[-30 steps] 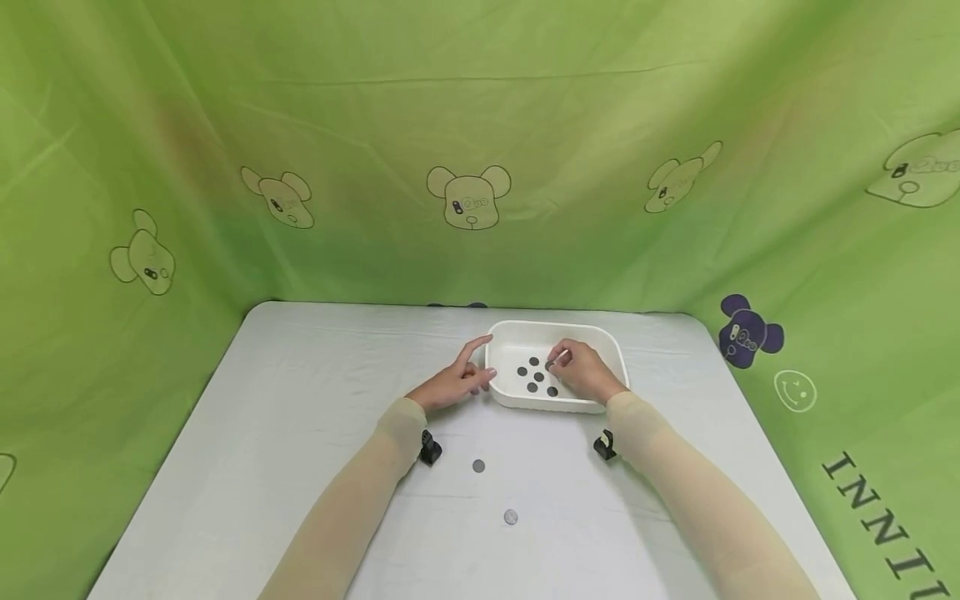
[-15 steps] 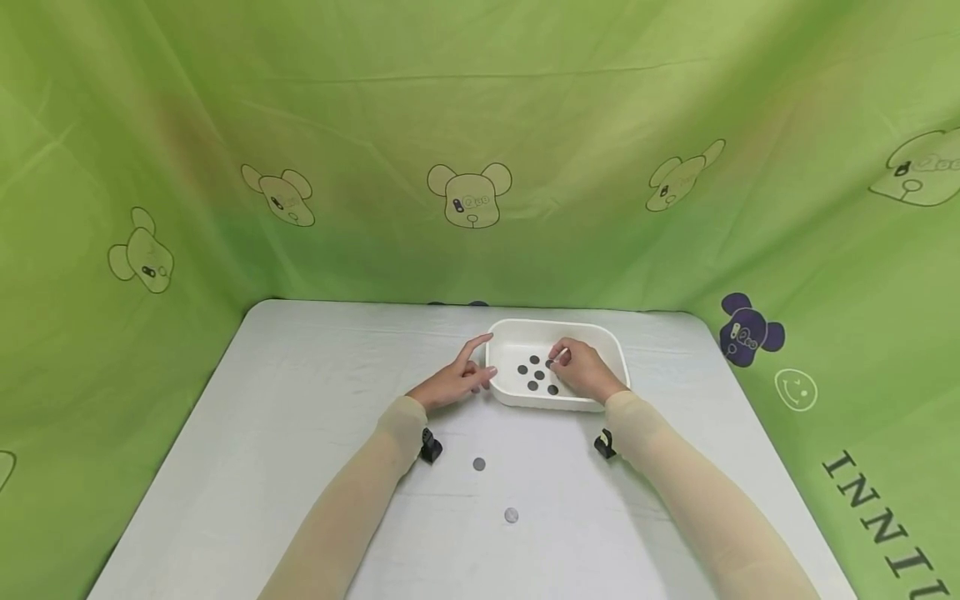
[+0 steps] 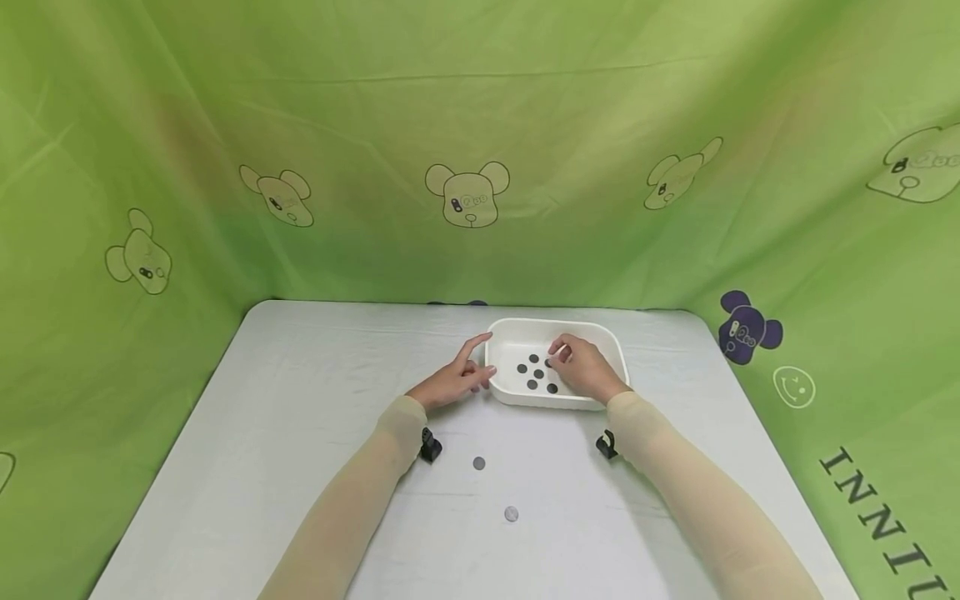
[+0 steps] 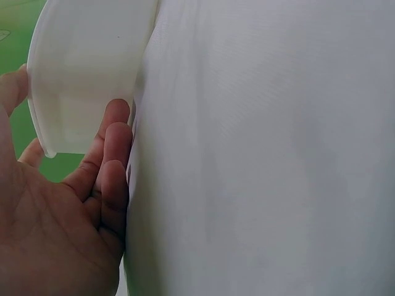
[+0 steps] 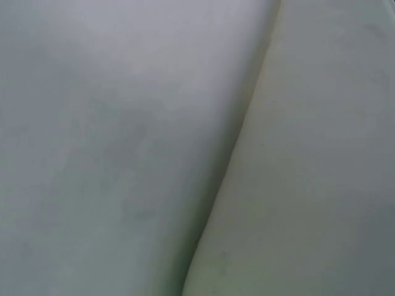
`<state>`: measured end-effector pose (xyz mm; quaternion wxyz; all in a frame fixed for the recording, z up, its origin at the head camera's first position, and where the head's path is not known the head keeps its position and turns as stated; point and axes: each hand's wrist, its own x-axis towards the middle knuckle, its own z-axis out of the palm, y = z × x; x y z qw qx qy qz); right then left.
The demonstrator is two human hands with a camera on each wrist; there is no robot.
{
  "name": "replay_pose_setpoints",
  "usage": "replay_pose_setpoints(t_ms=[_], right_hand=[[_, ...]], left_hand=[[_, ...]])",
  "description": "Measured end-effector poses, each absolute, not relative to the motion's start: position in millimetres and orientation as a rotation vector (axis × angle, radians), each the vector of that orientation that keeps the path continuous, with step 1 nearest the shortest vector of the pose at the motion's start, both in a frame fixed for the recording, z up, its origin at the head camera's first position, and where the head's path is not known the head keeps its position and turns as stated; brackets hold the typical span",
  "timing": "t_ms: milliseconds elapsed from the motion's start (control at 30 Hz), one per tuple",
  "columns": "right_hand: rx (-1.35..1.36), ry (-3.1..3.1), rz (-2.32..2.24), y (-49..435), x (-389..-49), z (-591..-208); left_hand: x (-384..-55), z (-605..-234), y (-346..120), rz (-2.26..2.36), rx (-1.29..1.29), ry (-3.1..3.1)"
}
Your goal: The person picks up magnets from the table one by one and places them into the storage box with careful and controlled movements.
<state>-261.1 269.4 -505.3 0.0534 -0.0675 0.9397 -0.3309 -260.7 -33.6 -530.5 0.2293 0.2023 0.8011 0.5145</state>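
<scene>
A white plastic tray point(image 3: 551, 402) stands near the table's far edge, with several dark grey coins point(image 3: 538, 374) lying on its floor. My left hand point(image 3: 450, 383) touches the tray's left end: thumb and forefinger reach its rim, and the other fingers lie loosely bent against the outer wall point(image 4: 92, 74). Inside the tray, my right hand point(image 3: 585, 368) has curled fingers, its thumb and forefinger pinching a coin point(image 3: 548, 363) at the floor, partly hidden by the fingertips. Neither that hand nor the coins show in the right wrist view, just blurred pale surfaces.
On the white tabletop point(image 3: 337, 358), a dark coin point(image 3: 479, 463) and a lighter silver coin point(image 3: 512, 514) lie between the forearms. Black wrist mounts point(image 3: 431, 447) sit by both cuffs. Green printed curtain point(image 3: 360, 250) encloses the table's back and sides.
Both hands stay in place, and the coins keep their positions. Only a slight shift of the head view shows.
</scene>
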Motion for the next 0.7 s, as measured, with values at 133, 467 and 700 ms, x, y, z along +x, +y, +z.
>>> replay_pose_setpoints(t_ms=[133,467,700], right_hand=[[-0.217,2.871,-1.019,268,-259,-502],[-0.257,2.946,-1.056,264,-244,-490],[-0.368,2.976,-1.131,260,-222,-482]], left_hand=[[-261,-530,-34,1.418,0.556,2.204],[-261,-531,-33,1.416,0.554,2.205],[-261,-531,-33,1.427,0.562,2.196]])
